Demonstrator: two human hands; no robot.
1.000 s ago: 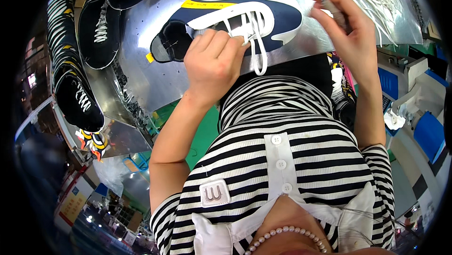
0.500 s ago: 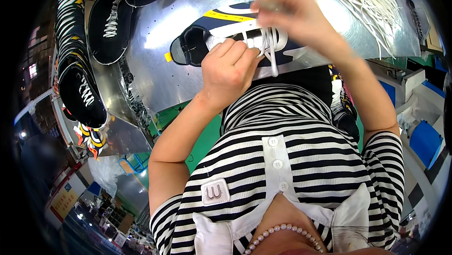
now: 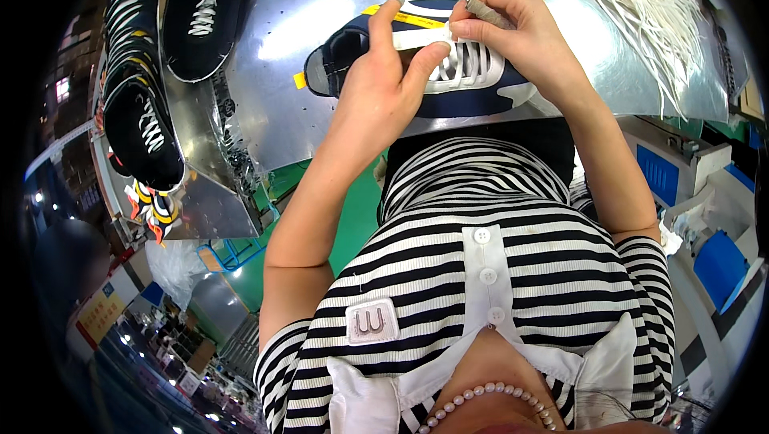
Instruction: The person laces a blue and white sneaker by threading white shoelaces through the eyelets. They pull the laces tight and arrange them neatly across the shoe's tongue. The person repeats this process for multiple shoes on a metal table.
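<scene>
A navy sneaker (image 3: 456, 104) with white and yellow panels lies on its sole on the metal table, toe to the right. White shoelaces (image 3: 469, 62) cross its tongue in several rows. My left hand (image 3: 376, 82) holds the shoe by its collar, thumb on the white eyelet panel and index finger stretched over the far side. Its other fingers are hidden. Above the eyelets, my right hand (image 3: 521, 38) is closed around a thin metal hook tool (image 3: 485, 12) with a wrapped, tan handle. Its tip points up and left, off the shoe. Whether the fingertips also pinch lace is unclear.
Loose white laces (image 3: 633, 26) form a big pile at the table's far right. Black shoes with white laces (image 3: 202, 26) stand at the far left, beside a long row of stacked shoes (image 3: 136, 74). The metal table (image 3: 272, 126) ends just before my body.
My left hand has opened its thumb and index finger from a fist-like grip. My right hand has slowed at the eyelets, showing the tool. The long loose lace ends no longer hang over the near side.
</scene>
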